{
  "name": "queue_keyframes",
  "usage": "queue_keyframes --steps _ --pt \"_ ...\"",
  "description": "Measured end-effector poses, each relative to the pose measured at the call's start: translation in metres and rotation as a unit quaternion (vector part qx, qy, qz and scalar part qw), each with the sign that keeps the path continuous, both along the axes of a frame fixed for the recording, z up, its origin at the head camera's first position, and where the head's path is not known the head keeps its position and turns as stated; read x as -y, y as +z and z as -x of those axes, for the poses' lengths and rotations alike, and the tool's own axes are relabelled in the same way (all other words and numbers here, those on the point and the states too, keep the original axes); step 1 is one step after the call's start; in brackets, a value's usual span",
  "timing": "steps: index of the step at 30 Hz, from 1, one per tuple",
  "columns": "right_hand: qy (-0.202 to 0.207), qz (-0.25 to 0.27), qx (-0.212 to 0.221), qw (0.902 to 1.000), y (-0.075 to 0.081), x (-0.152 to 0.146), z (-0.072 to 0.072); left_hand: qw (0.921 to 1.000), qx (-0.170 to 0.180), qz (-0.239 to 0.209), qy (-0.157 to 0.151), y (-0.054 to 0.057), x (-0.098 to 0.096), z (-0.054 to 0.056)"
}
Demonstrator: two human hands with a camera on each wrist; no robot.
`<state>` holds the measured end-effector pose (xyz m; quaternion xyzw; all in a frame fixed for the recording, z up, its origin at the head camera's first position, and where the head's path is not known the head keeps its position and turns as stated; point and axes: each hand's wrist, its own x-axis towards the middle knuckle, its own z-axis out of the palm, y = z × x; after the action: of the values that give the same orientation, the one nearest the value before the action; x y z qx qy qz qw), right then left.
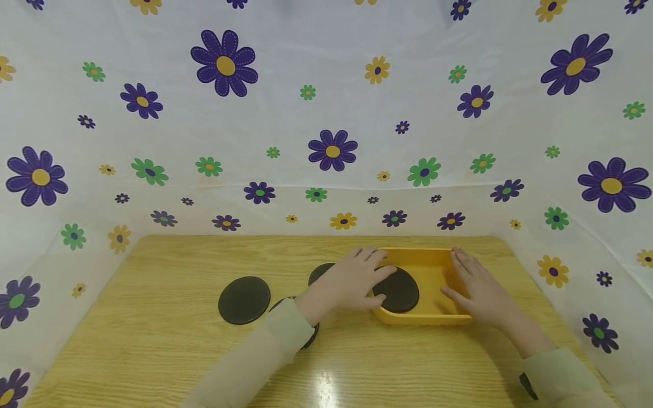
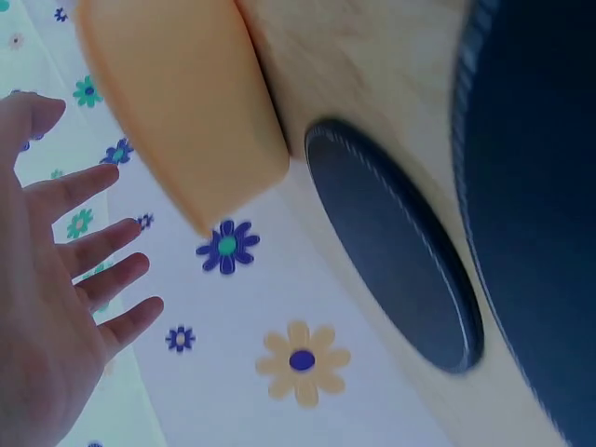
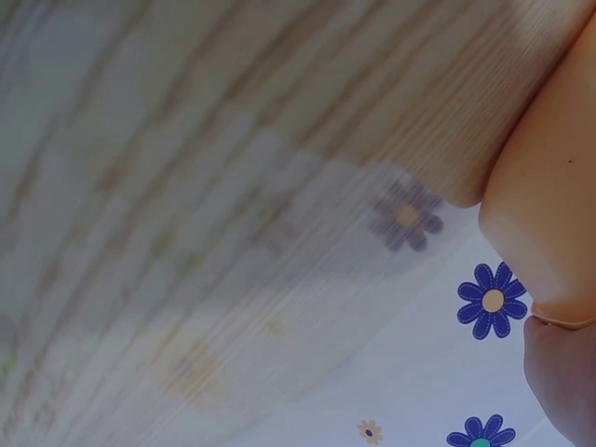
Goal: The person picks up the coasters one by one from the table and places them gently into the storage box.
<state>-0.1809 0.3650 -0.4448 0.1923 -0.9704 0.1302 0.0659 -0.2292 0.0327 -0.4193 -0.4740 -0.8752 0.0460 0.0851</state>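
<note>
A yellow tray [image 1: 428, 319] stands on the table, and a black round disc [image 1: 400, 289] is inside its left end. Over that end hovers my left hand [image 1: 354, 277], its thumb and forefinger near the disc. In the left wrist view the left hand [image 2: 56, 289] has spread fingers with nothing between them. My right hand [image 1: 482, 289] holds the tray's right wall, thumb on the inside and fingers along the rim. Only a small part of the right hand [image 3: 566, 382] shows at the tray rim in the right wrist view.
Left of the tray lie three more black discs: one fully visible [image 1: 245, 300], another [image 1: 320, 272] partly behind the left hand, and a third [image 1: 312, 338] mostly under the left forearm. A flower-patterned white cloth [image 1: 275, 113] surrounds the wooden table [image 1: 153, 340].
</note>
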Motion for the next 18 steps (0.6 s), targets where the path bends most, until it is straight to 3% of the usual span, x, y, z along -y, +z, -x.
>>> queue_keyframes --steps 9,18 --pt "-0.003 -0.001 0.011 0.9999 0.001 0.000 0.000 0.9987 0.016 -0.038 0.030 0.006 0.037 0.007" --pt "-0.004 -0.002 0.012 0.9999 0.001 0.001 0.000 0.9978 0.037 -0.016 0.053 -0.009 0.062 0.015"
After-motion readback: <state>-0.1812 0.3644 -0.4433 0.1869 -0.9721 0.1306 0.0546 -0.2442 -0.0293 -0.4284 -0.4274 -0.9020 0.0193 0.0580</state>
